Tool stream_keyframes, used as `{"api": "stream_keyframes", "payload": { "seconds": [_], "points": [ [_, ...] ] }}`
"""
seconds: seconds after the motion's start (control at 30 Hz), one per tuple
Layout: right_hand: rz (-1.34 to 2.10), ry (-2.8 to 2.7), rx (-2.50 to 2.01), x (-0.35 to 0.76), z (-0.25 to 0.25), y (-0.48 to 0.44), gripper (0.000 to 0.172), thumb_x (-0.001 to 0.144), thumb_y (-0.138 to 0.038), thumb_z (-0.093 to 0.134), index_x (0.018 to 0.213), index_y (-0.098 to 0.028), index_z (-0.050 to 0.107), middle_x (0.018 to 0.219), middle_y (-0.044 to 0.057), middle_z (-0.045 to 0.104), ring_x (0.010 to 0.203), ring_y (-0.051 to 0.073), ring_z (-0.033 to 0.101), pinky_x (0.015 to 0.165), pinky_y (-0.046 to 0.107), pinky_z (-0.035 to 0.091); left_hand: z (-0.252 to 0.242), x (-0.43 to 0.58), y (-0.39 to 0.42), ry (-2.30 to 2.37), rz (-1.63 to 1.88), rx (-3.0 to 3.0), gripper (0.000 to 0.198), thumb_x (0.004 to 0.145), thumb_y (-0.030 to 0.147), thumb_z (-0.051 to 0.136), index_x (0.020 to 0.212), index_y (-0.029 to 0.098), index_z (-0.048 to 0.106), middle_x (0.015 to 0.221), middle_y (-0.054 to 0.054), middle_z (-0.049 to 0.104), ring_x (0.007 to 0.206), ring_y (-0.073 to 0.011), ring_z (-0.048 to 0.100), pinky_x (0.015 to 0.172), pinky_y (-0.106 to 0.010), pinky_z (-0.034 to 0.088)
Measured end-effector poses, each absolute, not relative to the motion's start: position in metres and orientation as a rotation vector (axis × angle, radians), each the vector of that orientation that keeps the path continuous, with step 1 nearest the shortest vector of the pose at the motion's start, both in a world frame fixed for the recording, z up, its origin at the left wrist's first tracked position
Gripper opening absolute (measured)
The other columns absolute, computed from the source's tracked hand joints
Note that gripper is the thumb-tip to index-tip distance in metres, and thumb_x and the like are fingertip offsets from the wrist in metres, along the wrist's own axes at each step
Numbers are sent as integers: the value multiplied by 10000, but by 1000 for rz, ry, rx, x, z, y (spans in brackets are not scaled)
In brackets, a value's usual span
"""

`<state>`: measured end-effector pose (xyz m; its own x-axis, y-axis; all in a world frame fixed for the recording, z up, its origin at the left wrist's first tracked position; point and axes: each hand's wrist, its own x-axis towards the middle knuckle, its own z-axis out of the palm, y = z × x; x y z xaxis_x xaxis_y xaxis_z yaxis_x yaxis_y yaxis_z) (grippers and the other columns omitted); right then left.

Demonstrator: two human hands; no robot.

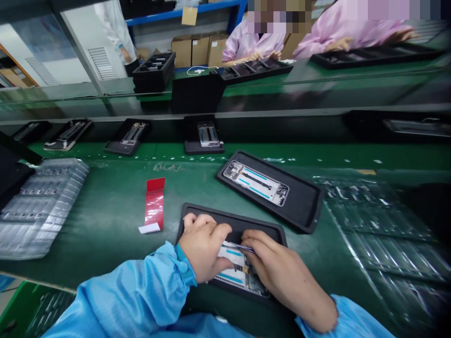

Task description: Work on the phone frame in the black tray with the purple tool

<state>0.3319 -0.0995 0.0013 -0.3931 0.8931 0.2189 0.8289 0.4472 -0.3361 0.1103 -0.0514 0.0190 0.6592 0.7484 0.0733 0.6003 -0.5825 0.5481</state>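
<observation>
I work on the phone frame, which lies in the near tray on the green bench, right in front of me and mostly covered by my two hands. My left hand is curled, with the fingers bent down on the upper part of the frame; I cannot tell if it grips something or only presses. My right hand is nearly closed, and its fingertips seem to pinch a thin strip that runs across the frame towards the left hand.

To do this step well, I think the left hand must hold the frame flat in the tray, so it does not slide. The right hand should guide the strip low and straight, without a twist, because it looks thin and easy to crease. I would press with the finger pads, not with the nails, and stay off the small parts at the lower end of the frame.

The second tray with another frame is just beside, so my right elbow must not push it. The red strip lies apart on the left.
</observation>
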Motion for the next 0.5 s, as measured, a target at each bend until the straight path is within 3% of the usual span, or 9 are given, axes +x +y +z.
{"api": "stream_keyframes", "payload": {
  "seconds": [0.23,0.5],
  "points": [
    [146,-2252,-1413,328,3,-102,178,1012,-239,457,1049,-192,625,1149,93,672,996,176,680,798,275,555,25,104,-47,1088,268,2397,685,714,455,852,1252,210,506,1069,-89,709,1102,-330,555,944,-542,311],
    [-68,-2385,-1355,309,-4,-94,180,979,-160,453,1015,-162,629,1087,88,694,903,196,689,730,314,553,19,104,-46,1117,258,2391,747,686,503,870,1254,219,477,1100,-83,710,1120,-322,559,952,-533,335]
  ]
}}
